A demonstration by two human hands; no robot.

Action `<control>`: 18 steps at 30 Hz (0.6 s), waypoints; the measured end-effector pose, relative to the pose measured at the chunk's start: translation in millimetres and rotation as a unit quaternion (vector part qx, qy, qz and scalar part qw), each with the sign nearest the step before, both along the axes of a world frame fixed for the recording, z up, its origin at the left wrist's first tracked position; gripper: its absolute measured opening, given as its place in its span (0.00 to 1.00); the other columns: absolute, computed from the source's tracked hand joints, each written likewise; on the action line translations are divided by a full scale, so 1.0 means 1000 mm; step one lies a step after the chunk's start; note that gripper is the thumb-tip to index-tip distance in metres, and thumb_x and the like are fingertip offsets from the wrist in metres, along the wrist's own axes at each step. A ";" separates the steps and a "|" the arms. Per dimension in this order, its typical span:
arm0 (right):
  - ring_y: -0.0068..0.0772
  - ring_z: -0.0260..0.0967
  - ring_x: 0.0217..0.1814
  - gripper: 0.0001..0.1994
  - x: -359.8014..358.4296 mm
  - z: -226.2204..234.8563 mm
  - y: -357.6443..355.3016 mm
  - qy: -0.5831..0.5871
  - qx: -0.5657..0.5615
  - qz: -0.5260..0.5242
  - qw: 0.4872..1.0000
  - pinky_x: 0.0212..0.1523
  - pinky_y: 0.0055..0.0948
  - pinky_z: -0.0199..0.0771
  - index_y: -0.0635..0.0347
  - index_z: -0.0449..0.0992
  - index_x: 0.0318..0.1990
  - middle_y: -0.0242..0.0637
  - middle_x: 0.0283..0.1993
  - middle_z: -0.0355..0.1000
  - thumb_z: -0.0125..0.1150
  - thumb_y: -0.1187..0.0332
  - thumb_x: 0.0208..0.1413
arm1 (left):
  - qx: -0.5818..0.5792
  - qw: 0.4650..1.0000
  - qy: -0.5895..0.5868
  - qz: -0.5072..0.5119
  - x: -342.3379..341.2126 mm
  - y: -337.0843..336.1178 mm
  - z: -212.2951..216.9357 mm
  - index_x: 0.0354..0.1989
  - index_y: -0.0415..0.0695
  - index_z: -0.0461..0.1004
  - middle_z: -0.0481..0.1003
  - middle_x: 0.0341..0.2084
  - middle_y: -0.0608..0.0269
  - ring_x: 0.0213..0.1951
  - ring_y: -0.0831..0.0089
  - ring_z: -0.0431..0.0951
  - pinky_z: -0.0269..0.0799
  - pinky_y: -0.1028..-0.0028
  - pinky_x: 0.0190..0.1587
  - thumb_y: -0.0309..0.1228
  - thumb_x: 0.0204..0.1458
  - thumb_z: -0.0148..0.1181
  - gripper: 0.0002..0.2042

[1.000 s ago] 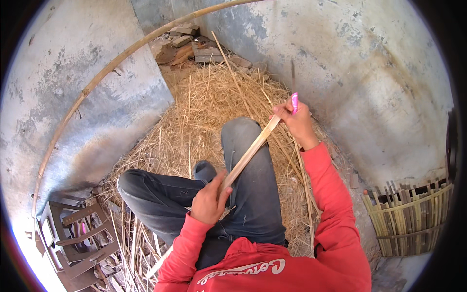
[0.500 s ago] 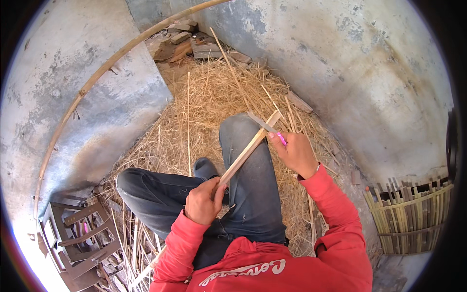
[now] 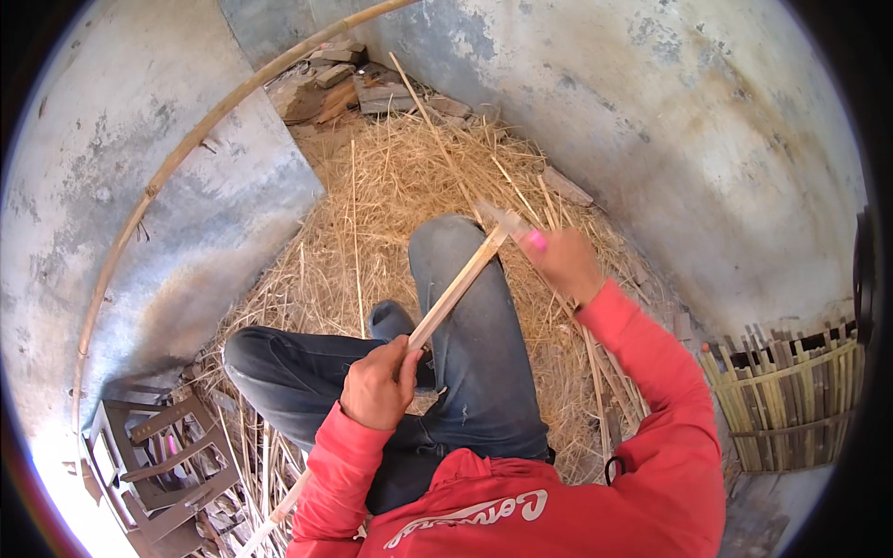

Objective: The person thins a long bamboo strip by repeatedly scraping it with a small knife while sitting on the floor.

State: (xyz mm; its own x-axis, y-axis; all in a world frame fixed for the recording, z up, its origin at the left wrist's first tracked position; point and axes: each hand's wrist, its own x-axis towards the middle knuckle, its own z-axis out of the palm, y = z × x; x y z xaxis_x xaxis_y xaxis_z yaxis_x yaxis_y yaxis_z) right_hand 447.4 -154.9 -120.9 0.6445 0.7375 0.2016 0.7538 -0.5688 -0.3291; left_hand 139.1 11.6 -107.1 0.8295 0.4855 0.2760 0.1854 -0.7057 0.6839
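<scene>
My left hand [image 3: 377, 383] is closed around the lower part of a pale split bamboo strip [image 3: 456, 292], which slants up to the right across my raised right thigh [image 3: 479, 372]. In my right hand [image 3: 566, 264] is a knife [image 3: 510, 219] with a pink handle. Its blade, smeared by motion, lies across the strip's upper end, just beyond my knee. Whether the edge bites into the bamboo I cannot tell. Behind my left forearm a pale strip end [image 3: 284, 502] comes out toward the lower left.
Straw-like shavings [image 3: 400, 177] cover the floor, with long thin strips among them. A slatted bamboo basket [image 3: 791, 400] stands at right, a brown wooden frame [image 3: 167, 465] at lower left. A long pole [image 3: 149, 191] arcs along the left wall; bricks [image 3: 339, 70] lie in the far corner.
My right hand with the knife has moved slightly up and to the right, toward the strip's tip. The strip has shifted a little to the left in view, still in my left hand.
</scene>
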 end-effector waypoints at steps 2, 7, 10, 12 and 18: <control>0.54 0.66 0.15 0.34 0.081 -0.018 -0.044 -0.037 0.099 -0.164 0.981 0.22 0.50 0.64 0.66 0.77 0.20 0.54 0.14 0.66 0.52 0.43 0.68 | -0.021 0.999 -0.001 -0.027 -0.010 0.000 0.009 0.42 0.32 0.79 0.79 0.27 0.43 0.29 0.48 0.82 0.76 0.63 0.32 0.24 0.55 0.67 0.09; 0.50 0.59 0.13 0.32 0.052 0.011 -0.054 0.023 0.073 -0.092 0.993 0.20 0.47 0.59 0.67 0.78 0.21 0.50 0.12 0.61 0.53 0.47 0.70 | -0.046 0.997 0.053 -0.006 -0.012 -0.007 0.012 0.42 0.34 0.79 0.79 0.29 0.44 0.31 0.48 0.82 0.76 0.64 0.33 0.23 0.56 0.66 0.08; 0.50 0.57 0.12 0.33 -0.020 0.041 -0.010 0.168 0.113 -0.005 0.979 0.20 0.47 0.55 0.68 0.75 0.18 0.51 0.11 0.57 0.53 0.48 0.69 | -0.045 0.999 0.002 0.016 -0.006 -0.009 -0.001 0.42 0.34 0.79 0.79 0.29 0.44 0.31 0.47 0.82 0.76 0.63 0.34 0.24 0.56 0.66 0.08; 0.50 0.57 0.12 0.33 -0.034 0.034 -0.003 0.153 0.119 0.015 0.981 0.20 0.47 0.55 0.69 0.74 0.18 0.52 0.11 0.57 0.54 0.48 0.69 | -0.028 1.000 -0.003 0.012 -0.001 -0.013 -0.002 0.43 0.35 0.79 0.79 0.29 0.44 0.32 0.46 0.82 0.76 0.61 0.34 0.24 0.57 0.65 0.08; 0.51 0.56 0.11 0.35 -0.036 0.019 0.001 0.134 0.108 0.042 0.984 0.19 0.48 0.54 0.69 0.70 0.15 0.54 0.10 0.56 0.54 0.47 0.68 | 0.003 0.999 0.050 0.009 0.001 -0.017 0.001 0.45 0.41 0.75 0.80 0.32 0.47 0.32 0.45 0.81 0.77 0.55 0.32 0.31 0.61 0.63 0.09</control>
